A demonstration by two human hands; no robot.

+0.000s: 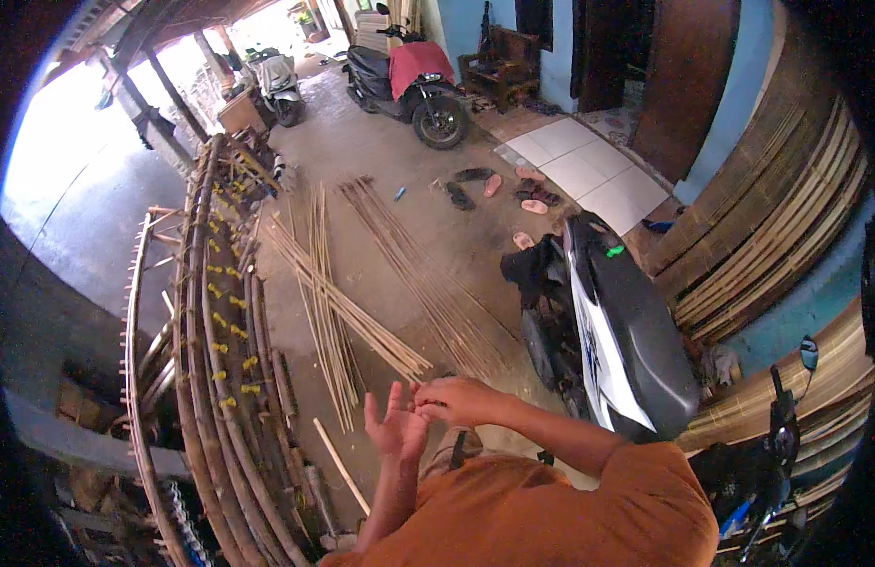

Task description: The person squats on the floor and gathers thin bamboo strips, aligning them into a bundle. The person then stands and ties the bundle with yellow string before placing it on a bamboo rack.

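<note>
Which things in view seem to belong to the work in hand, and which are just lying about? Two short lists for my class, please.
Probably belonging, near the left hand and right hand:
pale crossed bamboo strips
darker bamboo strips

Probably just lying about:
pink sandals
black scooter
red cloth over it
wooden armchair

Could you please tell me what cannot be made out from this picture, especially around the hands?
- Head view: whether anything is pinched where the right hand meets the left hand; the overlapping fingers hide it.
- Head view: the part of the motorbike under the red cloth; the cloth covers it.
- Head view: what the small blue thing on the floor is; it is too small.
</note>
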